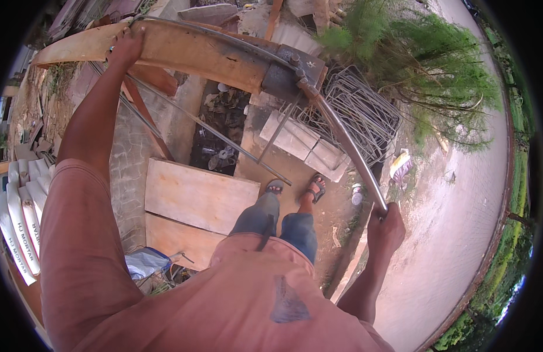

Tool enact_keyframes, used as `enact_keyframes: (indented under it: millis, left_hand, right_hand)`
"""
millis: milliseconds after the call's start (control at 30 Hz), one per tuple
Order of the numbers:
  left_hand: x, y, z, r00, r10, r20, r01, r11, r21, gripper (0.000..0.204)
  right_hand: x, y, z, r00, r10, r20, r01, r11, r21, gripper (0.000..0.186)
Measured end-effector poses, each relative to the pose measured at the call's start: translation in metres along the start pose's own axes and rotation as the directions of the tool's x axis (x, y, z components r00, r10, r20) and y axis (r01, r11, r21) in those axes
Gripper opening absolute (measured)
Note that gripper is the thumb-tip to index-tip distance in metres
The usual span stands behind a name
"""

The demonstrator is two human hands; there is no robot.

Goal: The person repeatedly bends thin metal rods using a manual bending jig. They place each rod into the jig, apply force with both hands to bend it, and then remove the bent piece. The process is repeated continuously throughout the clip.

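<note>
A long wooden beam (pixel 207 58) crosses the far side at waist height or so, with a dark metal plate (pixel 281 73) fixed near its right end. Along its far edge runs a thin steel rod (pixel 216 36) that reaches the plate. My left hand (pixel 126 47) presses on the beam's left part, fingers curled at the rod's hooked end; the exact grip is partly hidden. Closed around the near end of a long steel bending bar (pixel 348 132) is my right hand (pixel 386 229). The bar's far head meets the rod beside the plate.
Bent steel stirrups (pixel 365 111) lie piled beyond pale blocks (pixel 306 141) at the right. Loose rods (pixel 224 138) slant under the beam by a debris-filled pit (pixel 219 129). Boards (pixel 207 190) lie left of my sandalled feet (pixel 316 186). White sacks (pixel 22 217) are stacked far left; a bush (pixel 418 64) overhangs.
</note>
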State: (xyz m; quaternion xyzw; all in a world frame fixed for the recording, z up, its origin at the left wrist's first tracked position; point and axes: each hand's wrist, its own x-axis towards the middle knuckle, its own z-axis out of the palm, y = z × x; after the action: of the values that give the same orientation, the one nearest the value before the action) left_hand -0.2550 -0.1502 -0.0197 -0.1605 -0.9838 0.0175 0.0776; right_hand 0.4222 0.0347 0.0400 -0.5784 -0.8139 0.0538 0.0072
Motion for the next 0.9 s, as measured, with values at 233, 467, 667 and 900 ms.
enact_keyframes:
  millis: [233,467,667,900]
  left_hand:
    - [-0.011,0.017,-0.01,0.997,0.038,0.071,-0.04,0.999,0.024,0.078]
    - [-0.033,0.033,-0.032,0.996,-0.02,0.086,0.022,0.999,-0.028,0.075]
    - [-0.036,0.032,-0.034,0.995,-0.027,0.095,0.03,0.999,-0.032,0.075]
    - [-0.038,0.036,-0.035,0.995,-0.052,0.082,0.052,0.999,-0.003,0.075]
  right_hand:
    - [-0.039,-0.011,-0.011,1.0,0.001,0.013,-0.003,0.988,0.156,0.031]
    - [-0.002,0.018,0.001,0.997,-0.081,-0.008,0.082,0.99,0.111,0.033]
    - [0.037,0.033,-0.014,0.979,-0.203,-0.004,0.203,0.979,0.014,0.031]
    - [0.077,0.053,-0.01,0.955,-0.294,0.044,0.296,0.955,-0.038,0.036]
